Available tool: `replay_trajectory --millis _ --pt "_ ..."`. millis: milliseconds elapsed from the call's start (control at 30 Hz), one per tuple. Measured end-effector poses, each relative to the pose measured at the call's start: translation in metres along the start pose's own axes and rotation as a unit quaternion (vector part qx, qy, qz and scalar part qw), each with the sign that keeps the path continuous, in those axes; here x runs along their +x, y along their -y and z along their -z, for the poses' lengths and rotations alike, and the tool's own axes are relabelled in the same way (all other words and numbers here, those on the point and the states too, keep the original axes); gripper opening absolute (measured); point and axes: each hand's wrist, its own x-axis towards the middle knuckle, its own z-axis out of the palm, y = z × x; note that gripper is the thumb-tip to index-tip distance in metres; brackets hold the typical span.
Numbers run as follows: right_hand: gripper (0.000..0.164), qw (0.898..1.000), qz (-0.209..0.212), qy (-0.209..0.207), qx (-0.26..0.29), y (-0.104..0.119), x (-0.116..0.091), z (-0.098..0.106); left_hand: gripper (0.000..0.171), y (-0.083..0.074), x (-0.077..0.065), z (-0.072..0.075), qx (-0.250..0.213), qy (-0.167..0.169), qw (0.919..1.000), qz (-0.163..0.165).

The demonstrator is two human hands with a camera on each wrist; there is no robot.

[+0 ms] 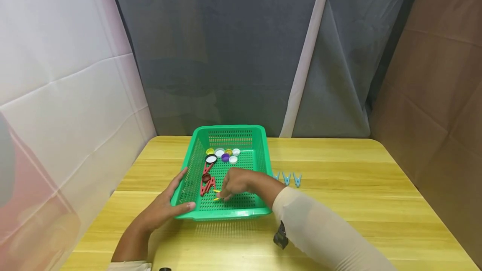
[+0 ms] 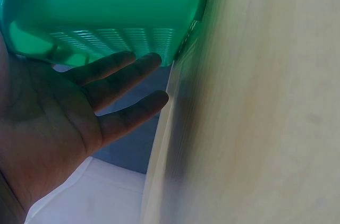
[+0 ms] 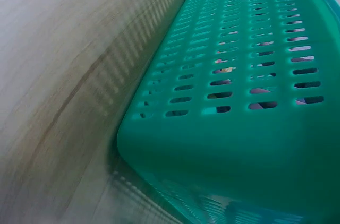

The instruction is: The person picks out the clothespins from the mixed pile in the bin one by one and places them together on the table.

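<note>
A green plastic basket (image 1: 222, 212) stands on the table. My left hand (image 1: 165, 206) rests at its near left corner, thumb on the front rim. Its other fingers extend straight and spread beside the outer wall in the left wrist view. Reaching inside the basket, my right hand (image 1: 235, 182) pinches a yellow clothespin (image 1: 216, 199) low over the perforated floor; the fingers hide most of it. To its left lie several red clothespins (image 1: 211, 183) and a brown bottle cap (image 1: 206, 177). Farther back sits a group of caps, including a purple cap (image 1: 225, 157) and a black-rimmed cap (image 1: 211, 159).
Three light-blue clothespins (image 1: 287, 178) lie in a row on the wooden table (image 1: 350, 187), right of the basket, the leftmost partly hidden. Grey cloth (image 1: 226, 53) hangs behind the table, with a pale cloth on the left and a brown one on the right.
</note>
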Motion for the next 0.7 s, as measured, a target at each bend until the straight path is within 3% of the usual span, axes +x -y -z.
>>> replay_trajectory --millis 300,467,600,700 --pt "0.032 1.0 -0.014 -0.011 -0.021 -0.0016 0.0029 -0.0007 0.109 -0.001 0.0005 -0.0002 -0.002 0.005 0.9999 0.009" --pt "0.018 1.0 -0.006 -0.012 0.012 -0.0024 0.0023 0.0002 0.109 -0.0015 0.0006 -0.0004 -0.001 0.002 1.0 0.006" --pt "0.007 0.998 0.0 -0.055 0.0 -0.0004 0.0001 0.0005 0.11 -0.002 -0.0002 -0.0003 -0.003 0.002 1.0 0.005" --pt "0.015 0.995 0.001 -0.099 -0.033 0.001 -0.0008 0.0007 0.11 -0.0023 -0.0007 -0.0001 -0.007 0.005 0.9999 0.006"
